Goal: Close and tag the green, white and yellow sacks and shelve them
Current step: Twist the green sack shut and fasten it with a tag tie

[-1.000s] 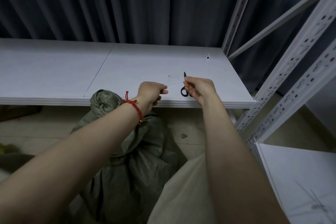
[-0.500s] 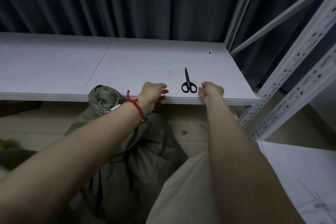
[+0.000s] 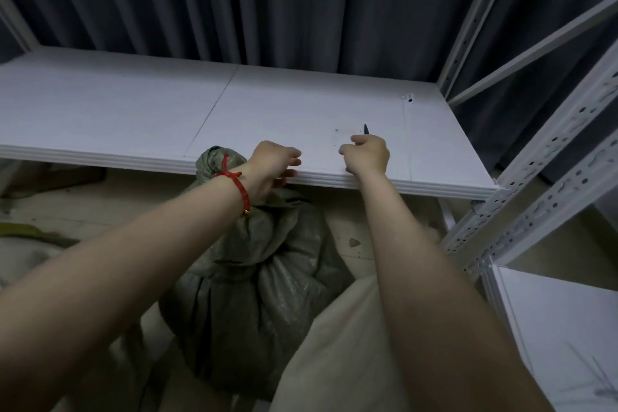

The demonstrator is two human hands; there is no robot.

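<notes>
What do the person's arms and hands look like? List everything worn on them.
Both forearms are bare: no sleeves or gloves in view. The left wrist wears a red braided cord bracelet with a knotted tail and a small gold-coloured bead. The right hand and wrist wear nothing.

The woven plastic sack (image 3: pixel 254 294) is dull olive green with a fine, paler-flecked weave. The flat shelf board (image 3: pixel 133 117) is plain white, crossed by one thin grey seam line. The pleated curtain (image 3: pixel 267 0) behind it is dark slate blue-grey. The slotted metal uprights (image 3: pixel 535 184) are white, patterned with rows of dark holes. The knotted cord bracelet (image 3: pixel 234 184) is bright red. The pointed scissors (image 3: pixel 366 129) show a black tip. The tiled floor (image 3: pixel 337 224) is pale beige with dark specks.
</notes>
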